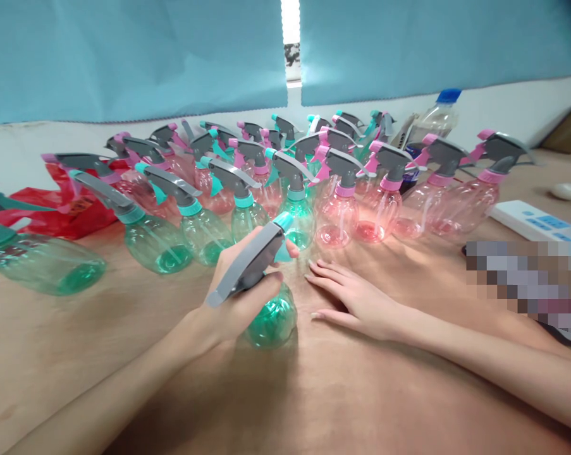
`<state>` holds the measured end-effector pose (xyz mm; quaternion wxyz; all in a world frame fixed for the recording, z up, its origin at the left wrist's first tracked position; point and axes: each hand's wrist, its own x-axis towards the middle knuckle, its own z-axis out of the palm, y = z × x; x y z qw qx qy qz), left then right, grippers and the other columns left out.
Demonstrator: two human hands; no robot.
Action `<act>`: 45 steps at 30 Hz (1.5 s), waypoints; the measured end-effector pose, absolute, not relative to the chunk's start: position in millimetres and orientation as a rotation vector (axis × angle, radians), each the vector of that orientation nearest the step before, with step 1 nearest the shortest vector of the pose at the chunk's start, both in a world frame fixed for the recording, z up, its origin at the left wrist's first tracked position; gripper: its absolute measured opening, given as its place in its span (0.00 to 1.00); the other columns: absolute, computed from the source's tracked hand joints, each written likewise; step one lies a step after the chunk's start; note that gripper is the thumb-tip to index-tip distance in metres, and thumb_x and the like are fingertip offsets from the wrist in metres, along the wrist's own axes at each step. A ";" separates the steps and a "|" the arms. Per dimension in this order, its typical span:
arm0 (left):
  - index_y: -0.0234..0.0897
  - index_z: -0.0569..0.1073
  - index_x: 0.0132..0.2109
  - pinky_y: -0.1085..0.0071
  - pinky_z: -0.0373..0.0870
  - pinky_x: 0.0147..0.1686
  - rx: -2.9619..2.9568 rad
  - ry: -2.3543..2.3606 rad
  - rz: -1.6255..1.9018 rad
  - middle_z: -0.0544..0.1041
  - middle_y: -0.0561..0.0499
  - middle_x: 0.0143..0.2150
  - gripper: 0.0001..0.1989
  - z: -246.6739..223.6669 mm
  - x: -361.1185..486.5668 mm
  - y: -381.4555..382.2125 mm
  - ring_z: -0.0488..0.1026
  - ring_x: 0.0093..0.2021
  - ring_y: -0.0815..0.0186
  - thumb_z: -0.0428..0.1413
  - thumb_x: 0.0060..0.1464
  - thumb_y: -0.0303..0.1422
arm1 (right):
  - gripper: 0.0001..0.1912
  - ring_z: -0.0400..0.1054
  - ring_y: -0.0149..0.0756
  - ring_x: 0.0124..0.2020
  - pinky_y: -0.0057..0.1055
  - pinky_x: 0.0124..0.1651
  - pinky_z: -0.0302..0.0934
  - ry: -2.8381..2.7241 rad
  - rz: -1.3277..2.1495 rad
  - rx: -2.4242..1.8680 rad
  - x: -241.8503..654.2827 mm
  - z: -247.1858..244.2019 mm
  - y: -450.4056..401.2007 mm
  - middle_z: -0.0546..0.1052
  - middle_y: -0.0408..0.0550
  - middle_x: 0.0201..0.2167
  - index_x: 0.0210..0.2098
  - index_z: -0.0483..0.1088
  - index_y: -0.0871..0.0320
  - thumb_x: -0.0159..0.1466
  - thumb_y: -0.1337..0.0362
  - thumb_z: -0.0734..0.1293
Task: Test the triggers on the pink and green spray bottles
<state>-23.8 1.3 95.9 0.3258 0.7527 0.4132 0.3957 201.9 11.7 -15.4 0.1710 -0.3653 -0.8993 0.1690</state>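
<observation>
My left hand [247, 284] is wrapped round the neck of a green spray bottle [273, 319] with a grey trigger head and a teal nozzle. The bottle leans slightly, its base close to or on the wooden table. To the right of it, my right hand [346, 294] lies flat on the table with fingers stretched out, holding nothing. Just beyond both hands stand a green spray bottle [295, 208] and a pink spray bottle [337, 215]. The left hand's fingers hide most of the held bottle's collar.
Several more green and pink spray bottles stand in rows across the table [185, 411]. A red plastic bag [76, 212] lies behind them at left. On the right are a phone-like device [570, 335], a white device with blue buttons [527, 215] and a blue-capped bottle [439, 120].
</observation>
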 end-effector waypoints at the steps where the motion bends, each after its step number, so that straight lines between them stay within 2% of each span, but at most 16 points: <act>1: 0.39 0.73 0.41 0.64 0.74 0.44 1.967 1.061 1.039 0.77 0.49 0.43 0.11 96.3 -22.7 1.0 0.75 0.40 0.61 0.52 0.49 0.27 | 0.37 0.49 0.53 0.68 0.54 0.66 0.50 -2.551 0.478 -1.037 201.9 -15.6 11.6 0.59 0.61 0.66 0.65 0.59 0.64 0.66 0.43 0.59; 4: 0.39 0.74 0.45 0.61 0.73 0.52 1.952 1.048 1.044 0.77 0.47 0.50 0.15 97.0 -19.3 -0.2 0.75 0.49 0.58 0.52 0.50 0.25 | 0.37 0.50 0.52 0.68 0.54 0.66 0.51 -2.550 0.466 -1.036 201.9 -16.4 11.4 0.60 0.60 0.66 0.65 0.59 0.63 0.66 0.44 0.59; 9: 0.37 0.74 0.50 0.61 0.74 0.53 1.892 1.029 1.058 0.77 0.46 0.54 0.18 95.0 -17.7 -1.4 0.73 0.55 0.57 0.53 0.52 0.26 | 0.37 0.50 0.53 0.68 0.54 0.66 0.51 -2.556 0.442 -1.034 202.0 -16.7 11.6 0.60 0.61 0.66 0.65 0.59 0.64 0.67 0.44 0.59; 13: 0.38 0.73 0.52 0.59 0.73 0.55 1.862 1.046 1.054 0.76 0.47 0.55 0.20 93.9 -18.0 -1.4 0.74 0.54 0.57 0.54 0.51 0.25 | 0.37 0.50 0.53 0.68 0.54 0.66 0.51 -2.571 0.439 -1.037 201.7 -16.2 12.2 0.59 0.62 0.66 0.64 0.59 0.66 0.67 0.44 0.59; 19: 0.38 0.73 0.52 0.61 0.74 0.53 1.879 1.052 1.044 0.76 0.46 0.56 0.20 92.8 -18.6 -1.9 0.73 0.55 0.56 0.54 0.51 0.26 | 0.36 0.50 0.52 0.68 0.54 0.66 0.52 -2.559 0.438 -1.033 201.9 -16.9 11.9 0.60 0.61 0.66 0.65 0.59 0.65 0.67 0.44 0.59; 26: 0.39 0.72 0.52 0.62 0.76 0.49 1.902 1.066 1.023 0.76 0.46 0.56 0.19 92.9 -19.6 -1.8 0.77 0.48 0.59 0.52 0.53 0.27 | 0.37 0.49 0.51 0.69 0.52 0.67 0.51 -2.584 0.424 -1.043 201.7 -17.0 12.8 0.59 0.60 0.66 0.65 0.59 0.65 0.67 0.43 0.58; 33: 0.37 0.73 0.50 0.64 0.75 0.50 1.931 1.073 1.060 0.76 0.46 0.55 0.18 93.7 -18.3 -2.6 0.75 0.52 0.58 0.52 0.52 0.26 | 0.37 0.50 0.52 0.68 0.52 0.66 0.52 -2.555 0.434 -1.033 201.4 -17.3 11.9 0.60 0.61 0.66 0.65 0.59 0.64 0.67 0.44 0.60; 38: 0.39 0.73 0.52 0.63 0.76 0.46 1.900 1.071 1.027 0.76 0.46 0.55 0.18 93.5 -19.0 -3.1 0.77 0.46 0.59 0.52 0.53 0.28 | 0.37 0.50 0.52 0.68 0.52 0.67 0.51 -2.553 0.434 -1.029 201.5 -17.1 11.9 0.60 0.61 0.66 0.65 0.59 0.65 0.67 0.44 0.60; 45: 0.40 0.72 0.53 0.61 0.75 0.51 1.885 1.059 1.012 0.77 0.47 0.54 0.20 92.3 -19.1 -1.5 0.77 0.46 0.59 0.53 0.53 0.28 | 0.36 0.50 0.52 0.68 0.53 0.66 0.51 -2.562 0.437 -1.028 201.8 -16.4 12.1 0.60 0.60 0.66 0.65 0.59 0.64 0.67 0.45 0.59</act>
